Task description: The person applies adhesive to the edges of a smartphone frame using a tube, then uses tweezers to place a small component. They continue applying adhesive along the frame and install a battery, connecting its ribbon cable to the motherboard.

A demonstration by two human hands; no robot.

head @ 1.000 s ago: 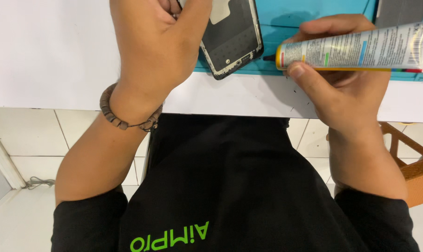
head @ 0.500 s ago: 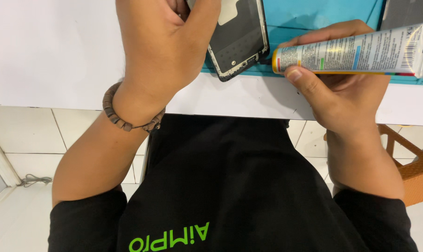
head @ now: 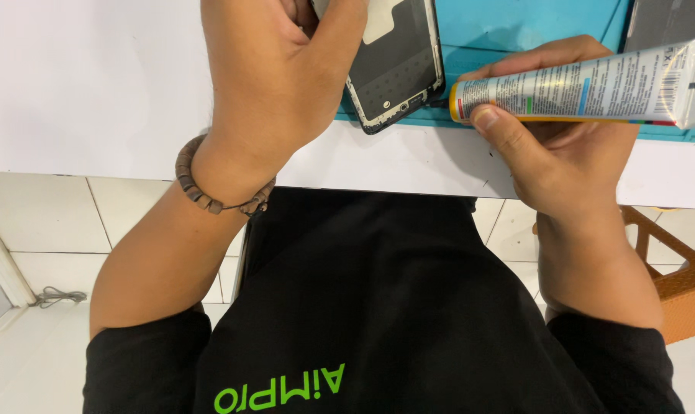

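Silvery glue tube (head: 585,83), squeezed in the right hand (head: 570,157), points its nozzle at the phone frame (head: 397,65) that the left hand (head: 275,84) holds tilted above the tabletop (head: 95,84) edge, so too much pressure may smear glue inside the frame.

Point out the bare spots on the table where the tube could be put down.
Widest free patch: the white tabletop outward of the left hand, reaching the near edge. A narrower white strip runs along that edge between both hands. Crowded: the teal mat, with the black phone frame, the right hand and its white glue tube.
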